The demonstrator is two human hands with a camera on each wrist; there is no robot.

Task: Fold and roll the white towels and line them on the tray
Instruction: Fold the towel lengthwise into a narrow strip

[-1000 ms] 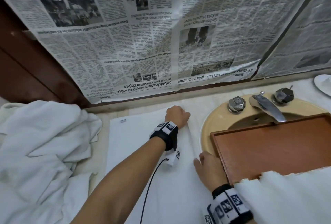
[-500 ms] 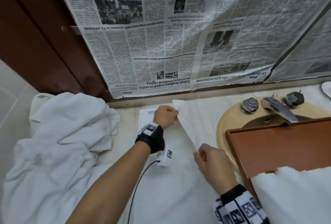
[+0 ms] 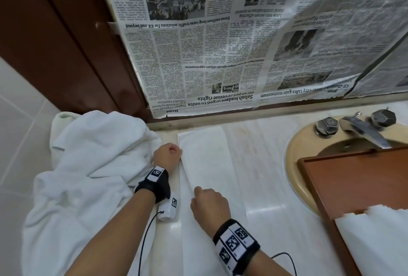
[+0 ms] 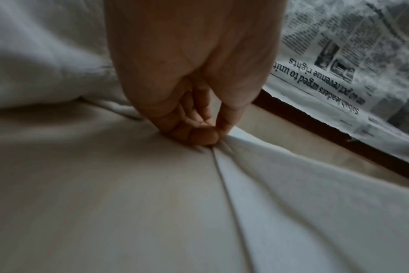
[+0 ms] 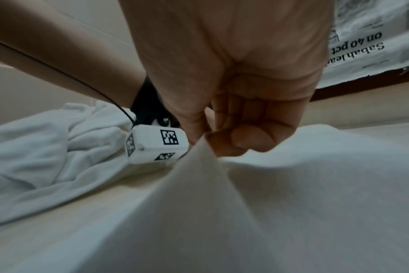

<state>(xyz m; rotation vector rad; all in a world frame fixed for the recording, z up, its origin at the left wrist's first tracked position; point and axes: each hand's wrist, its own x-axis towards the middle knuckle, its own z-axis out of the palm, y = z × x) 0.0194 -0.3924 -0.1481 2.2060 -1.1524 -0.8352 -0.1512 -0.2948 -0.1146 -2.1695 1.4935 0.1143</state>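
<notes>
Where newspaper (image 3: pixel 220 39) hangs behind, laid flat on the counter (image 3: pixel 262 165) left of the sink (image 3: pixel 293 165): a folded white towel (image 3: pixel 207 165), beside a heaped towel pile (image 3: pixel 88 176). Wooden tray (image 3: pixel 357 183) across the sink. Left hand (image 3: pixel 167 154) pinching the towel's left edge; right hand (image 3: pixel 209 206) pinching a fold nearer.

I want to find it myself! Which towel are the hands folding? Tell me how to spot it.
Find the yellowish sink on the right, then look left along the pale counter. The towel being folded lies there as a long flat strip, with the left hand and the right hand each pinching its left edge. Unlike the crumpled towel heap beside it, it is smooth and straight.
</notes>
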